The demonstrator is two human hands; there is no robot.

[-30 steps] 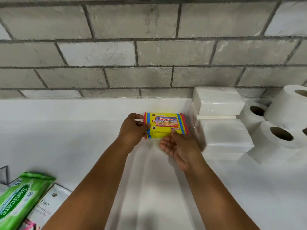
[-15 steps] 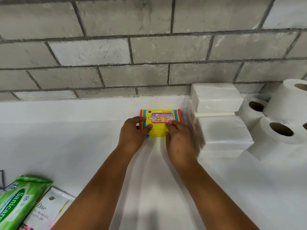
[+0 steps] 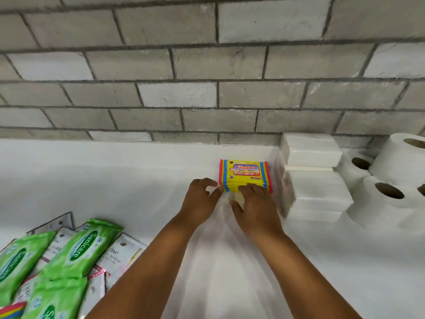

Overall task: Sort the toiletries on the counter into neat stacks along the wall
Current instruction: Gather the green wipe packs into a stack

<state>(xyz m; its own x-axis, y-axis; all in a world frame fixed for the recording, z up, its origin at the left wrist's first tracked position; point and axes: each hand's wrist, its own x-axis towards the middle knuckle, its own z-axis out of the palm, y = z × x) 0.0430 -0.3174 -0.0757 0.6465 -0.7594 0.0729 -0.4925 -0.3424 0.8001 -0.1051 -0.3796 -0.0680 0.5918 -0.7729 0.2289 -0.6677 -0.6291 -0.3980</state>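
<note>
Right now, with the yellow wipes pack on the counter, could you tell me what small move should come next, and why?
Probably release the yellow wipes pack and reach for a green wipes pack: it already lies flat beside the white tissue stack, while the green packs are unsorted.

Left hand [image 3: 202, 199] curled; right hand [image 3: 257, 203] flat

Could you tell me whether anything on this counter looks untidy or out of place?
Yes: the green SaniCare packs and white Dove packs lie overlapping and askew at the counter's near left, away from the wall.
</note>
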